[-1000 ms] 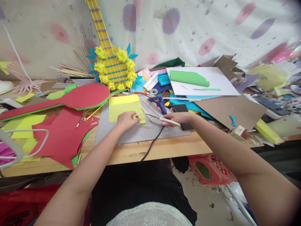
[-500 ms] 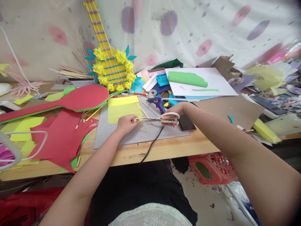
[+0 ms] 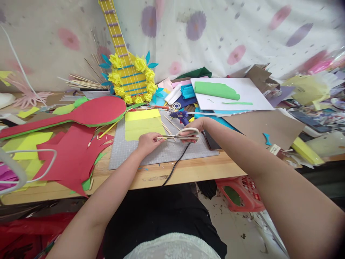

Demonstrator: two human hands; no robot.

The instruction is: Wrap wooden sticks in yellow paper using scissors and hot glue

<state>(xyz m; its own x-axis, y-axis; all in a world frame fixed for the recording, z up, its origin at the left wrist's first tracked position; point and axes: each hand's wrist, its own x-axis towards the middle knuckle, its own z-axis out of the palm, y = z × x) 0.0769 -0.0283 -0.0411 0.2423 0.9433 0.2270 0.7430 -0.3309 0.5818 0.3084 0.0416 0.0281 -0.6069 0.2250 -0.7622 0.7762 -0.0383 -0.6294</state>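
Cream-handled scissors (image 3: 196, 133) are in my right hand (image 3: 198, 125), fingers through the loops and blades pointing left. My left hand (image 3: 149, 142) pinches a thin wooden stick (image 3: 161, 137), which meets the scissor blades just past the fingertips. Both hands are above a grey cutting mat (image 3: 128, 156). Behind my left hand, a creased yellow sheet of paper (image 3: 141, 126) lies on the mat. A few loose sticks (image 3: 169, 126) rest beside it. Close behind my right hand is a blue glue gun (image 3: 180, 116), its black cord (image 3: 175, 166) trailing over the table edge.
A yellow paper guitar (image 3: 132, 81) with flowers stands at the back. Left lie a red guitar-shaped cutout (image 3: 99, 111) and red scraps (image 3: 67, 154). A dark phone (image 3: 211, 140) is right of my right hand. A white board (image 3: 258, 99) carries green paper (image 3: 215, 90).
My right hand and the scissors have shifted left, closer to my left hand, and the handles look nearer together. My left hand has moved slightly right, still pinching the stick.
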